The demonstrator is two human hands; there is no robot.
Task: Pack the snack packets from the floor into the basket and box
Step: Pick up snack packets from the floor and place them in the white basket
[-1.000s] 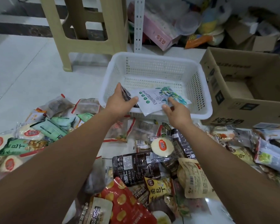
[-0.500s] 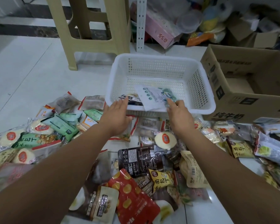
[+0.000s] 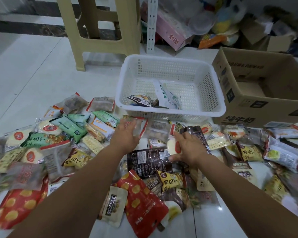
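Right hand [image 3: 187,148] at mid-frame curls round a bun packet [image 3: 174,146]; left hand [image 3: 126,134] lays straight fingers on a clear packet [image 3: 138,127] just below the basket [image 3: 170,69].

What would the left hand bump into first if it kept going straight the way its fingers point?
Probably the clear red-edged packet at the left hand's fingertips; it may already touch it. Just beyond stands the white basket's near wall.

Lighting: soft, even, cool indoor light from above; weak shadows. Glare: small highlights on floor [image 3: 219,208], lower right. Blur: snack packets [image 3: 24,174] smeared at left, right edges. Distortion: wide-angle bowing.
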